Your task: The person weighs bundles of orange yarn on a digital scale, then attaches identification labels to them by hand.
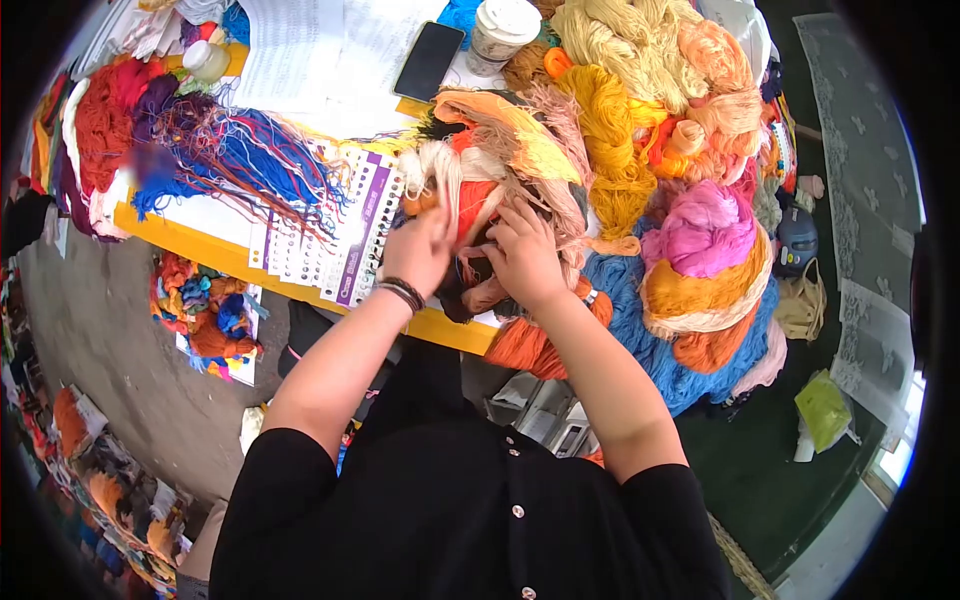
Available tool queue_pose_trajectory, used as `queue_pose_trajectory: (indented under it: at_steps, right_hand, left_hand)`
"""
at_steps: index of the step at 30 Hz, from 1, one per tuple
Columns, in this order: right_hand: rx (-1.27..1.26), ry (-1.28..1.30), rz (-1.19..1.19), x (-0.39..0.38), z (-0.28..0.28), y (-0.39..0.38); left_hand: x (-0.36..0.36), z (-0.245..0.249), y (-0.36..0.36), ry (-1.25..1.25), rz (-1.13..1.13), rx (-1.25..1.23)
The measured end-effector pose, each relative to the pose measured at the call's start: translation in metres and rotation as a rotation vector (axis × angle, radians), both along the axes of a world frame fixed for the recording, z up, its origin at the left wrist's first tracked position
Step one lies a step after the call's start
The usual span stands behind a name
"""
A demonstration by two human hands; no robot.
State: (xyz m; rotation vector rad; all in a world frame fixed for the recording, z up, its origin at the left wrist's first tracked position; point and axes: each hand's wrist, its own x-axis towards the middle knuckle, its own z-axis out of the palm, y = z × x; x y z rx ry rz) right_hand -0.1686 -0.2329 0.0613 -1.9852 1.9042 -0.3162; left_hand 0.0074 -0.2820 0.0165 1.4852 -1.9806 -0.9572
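My left hand (419,252), with dark bands on its wrist, reaches into a heap of thread skeins. Its fingers close on a cream-white skein (437,167), beside a red-orange skein (474,207). Just to the right, my right hand (527,255) has its fingers bent into a brownish-pink skein (560,215); the fingertips are partly hidden in the strands. A pale orange and yellow skein (515,130) lies across the top of the heap. Left of my left hand is a white thread card with a purple strip (366,225) and rows of holes.
Yellow skeins (606,140), blue skeins (640,330) and a pink bundle (705,230) crowd the right. Behind are a phone (430,61), a lidded paper cup (500,35) and printed sheets (300,50). Loose blue and red threads (260,150) lie left, along the yellow table edge (200,240).
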Motion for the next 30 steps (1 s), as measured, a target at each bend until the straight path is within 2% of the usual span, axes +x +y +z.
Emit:
queue_pose_trajectory:
  at_steps: [1,3,4,6,7,9,10,11,13,14,15,17,19,21,24,27,28,30]
  right_hand:
    - [0.001,-0.001,0.005,0.001,-0.001,-0.001]
    - [-0.149,0.017,-0.024,0.009,0.006,-0.007]
    - [-0.174,0.076,0.063,0.009,0.007,-0.009]
    - [-0.113,0.035,0.22,0.016,0.015,-0.016]
    - [-0.135,0.117,0.271,0.016,0.012,-0.017]
    - [0.059,0.248,0.158,0.011,0.018,-0.024]
    - [0.117,0.248,0.046,0.009,0.01,-0.022]
    - [0.084,0.235,0.05,0.005,0.001,-0.02]
    - [0.025,0.189,0.045,0.002,-0.006,-0.015]
    - [0.03,0.191,0.04,0.003,-0.008,-0.013]
    - [0.011,0.162,0.023,0.004,-0.009,-0.013]
    - [-0.007,0.133,0.002,0.003,-0.011,-0.013]
    - [0.017,0.085,-0.045,-0.001,-0.011,-0.013]
    - [-0.001,0.053,-0.069,-0.005,-0.017,-0.01]
    - [-0.026,-0.016,-0.095,-0.011,-0.019,-0.008]
    - [-0.061,-0.052,-0.132,-0.016,-0.016,-0.002]
    - [-0.038,-0.095,-0.112,-0.015,-0.018,-0.004]
    - [0.012,-0.112,-0.13,-0.014,-0.007,-0.007]
  left_hand:
    - [-0.002,0.005,0.005,-0.059,-0.129,0.008]
    - [-0.011,0.019,0.028,-0.045,-0.176,-0.078]
    - [-0.015,0.018,0.036,-0.001,-0.257,0.023]
    - [-0.022,0.023,0.05,0.062,-0.283,-0.123]
    - [-0.022,0.025,0.056,0.101,-0.287,-0.098]
    - [-0.015,0.019,0.057,0.126,-0.311,0.033]
    - [-0.007,0.014,0.051,0.123,-0.2,0.048]
    - [-0.001,0.011,0.039,0.121,-0.092,0.064]
    - [0.01,-0.005,0.002,0.062,0.068,0.051]
    - [0.012,-0.004,-0.01,-0.023,0.072,-0.087]
    - [0.014,-0.004,-0.023,-0.179,-0.027,-0.012]
    - [0.012,-0.011,-0.037,-0.275,-0.068,-0.116]
    - [0.018,-0.007,-0.058,-0.355,-0.198,-0.109]
    - [0.022,0.001,-0.072,-0.255,-0.207,-0.148]
    - [0.028,0.043,-0.078,-0.276,-0.213,0.012]
    - [0.027,0.089,-0.08,-0.187,-0.257,0.18]
    - [0.046,0.073,-0.083,0.157,-0.224,0.187]
    - [0.048,0.082,-0.089,0.394,-0.201,0.437]
